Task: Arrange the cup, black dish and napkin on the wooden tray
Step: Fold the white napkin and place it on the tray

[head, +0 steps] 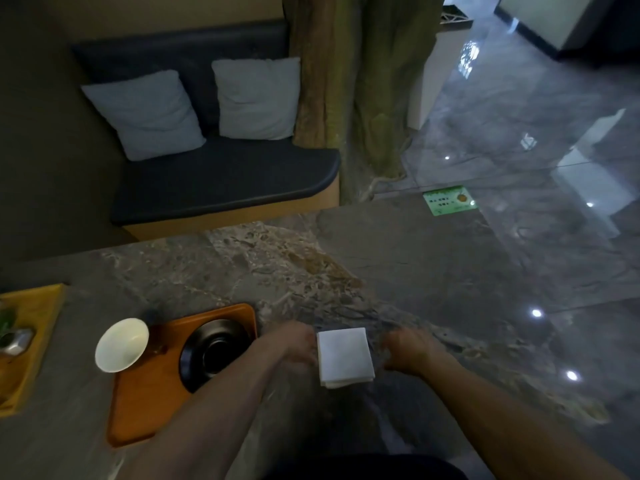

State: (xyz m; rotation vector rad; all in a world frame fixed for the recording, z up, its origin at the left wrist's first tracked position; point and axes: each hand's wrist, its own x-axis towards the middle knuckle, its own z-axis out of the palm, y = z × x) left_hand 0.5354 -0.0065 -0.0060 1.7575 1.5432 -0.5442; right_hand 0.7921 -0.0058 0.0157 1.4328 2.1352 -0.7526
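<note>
A folded white napkin lies flat on the marble table, right of the wooden tray. My left hand rests at the napkin's left edge and my right hand sits just right of it; both are blurred, and I cannot tell whether either grips the napkin. The black dish lies on the tray's far right part, partly under my left forearm. A white cup stands at the tray's far left corner, overlapping its edge.
A yellow wooden box with a small plant and a metal object stands at the table's left edge. A dark bench with two grey cushions is beyond the table. A glossy tiled floor lies to the right.
</note>
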